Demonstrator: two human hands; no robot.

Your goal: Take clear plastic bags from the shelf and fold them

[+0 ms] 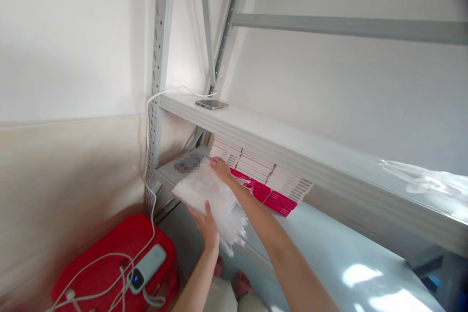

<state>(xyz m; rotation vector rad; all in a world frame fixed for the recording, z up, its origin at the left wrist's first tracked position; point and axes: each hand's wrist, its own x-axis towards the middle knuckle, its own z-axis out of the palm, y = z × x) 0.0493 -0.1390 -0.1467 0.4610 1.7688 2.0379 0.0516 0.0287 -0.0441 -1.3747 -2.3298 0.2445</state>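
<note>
A stack of thin white plastic bags [208, 192] with frayed-looking ends lies tilted over the lower shelf's front edge. My left hand [206, 226] grips it from below, thumb on the upper side and the other fingers mostly hidden beneath. At the stack's far corner, my right hand [220, 169] has its fingers closed in a pinch on the bags. Just behind it, printed pink and white cardboard sheets [270, 175] lean at the back of the shelf. A blurred-out dark item [187, 163] lies left of the stack.
A phone [212, 104] lies on the upper shelf [292, 141], which overhangs my right hand. Clear plastic wrapping [427, 180] is at that shelf's right. A power bank [146, 269] and white cables rest on a red case [109, 253] at lower left. A perforated metal upright [158, 73] stands left.
</note>
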